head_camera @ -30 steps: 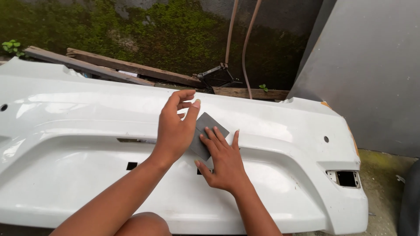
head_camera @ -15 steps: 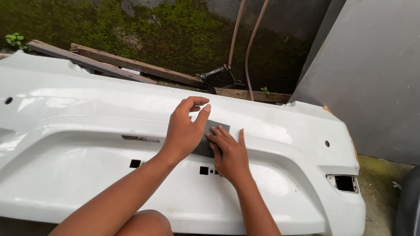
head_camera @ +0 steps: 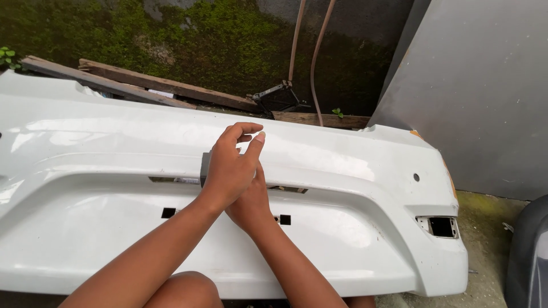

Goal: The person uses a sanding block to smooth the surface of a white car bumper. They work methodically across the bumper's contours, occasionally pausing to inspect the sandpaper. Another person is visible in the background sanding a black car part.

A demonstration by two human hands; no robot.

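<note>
A large white car bumper (head_camera: pixel 342 165) lies across the view in front of me. My left hand (head_camera: pixel 228 171) rests on its upper ridge near the middle, fingers loosely curled and lifted. A dark grey abrasive sheet (head_camera: pixel 204 167) peeks out at the left edge of that hand, pressed against the bumper. My right hand (head_camera: pixel 254 205) lies under and just behind the left one, flat on the bumper. Most of it is hidden, so I cannot see what it touches.
Old wooden planks (head_camera: pixel 148 85) and a black metal jack (head_camera: pixel 279 97) lie behind the bumper, against a mossy wall. Two thin hoses (head_camera: pixel 305 51) hang down there. A grey panel (head_camera: pixel 479 85) leans at the right, with a dark rounded part (head_camera: pixel 528 256) at the right edge.
Both hands slid left along the bumper with the grey sheet. The left hand now covers the right hand and most of the sheet, which earlier showed between them.
</note>
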